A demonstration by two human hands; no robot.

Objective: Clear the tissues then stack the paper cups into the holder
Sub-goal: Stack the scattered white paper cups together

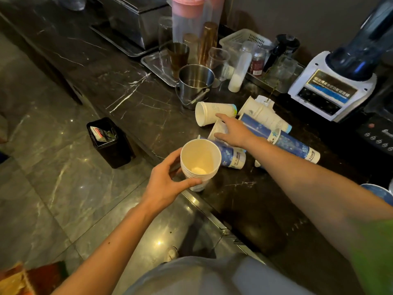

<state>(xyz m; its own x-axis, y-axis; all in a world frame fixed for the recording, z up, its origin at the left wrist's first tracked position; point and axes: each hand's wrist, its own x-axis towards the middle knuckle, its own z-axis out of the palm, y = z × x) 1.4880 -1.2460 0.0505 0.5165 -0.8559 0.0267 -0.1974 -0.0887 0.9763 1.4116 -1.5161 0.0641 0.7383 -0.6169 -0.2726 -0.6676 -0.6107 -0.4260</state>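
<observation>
My left hand [168,182] grips an upright stack of nested white paper cups [200,162] at the counter's front edge. My right hand [232,130] reaches over the pile with fingers spread, its index finger touching a white cup lying on its side [207,113]. Under the palm lies another tipped cup [217,129]. More fallen cups lie around: a blue-printed one [232,156] beside the stack, a long blue nested row [282,139] and a white nested row [263,116] behind it. I cannot make out a cup holder.
A steel bucket [195,81] stands just behind the cups, with a steel tray [152,64] of glasses, pink pitchers [187,18] and a white basket [244,38] further back. A blender [338,81] stands at right. A black bin [110,143] sits on the floor left of the counter.
</observation>
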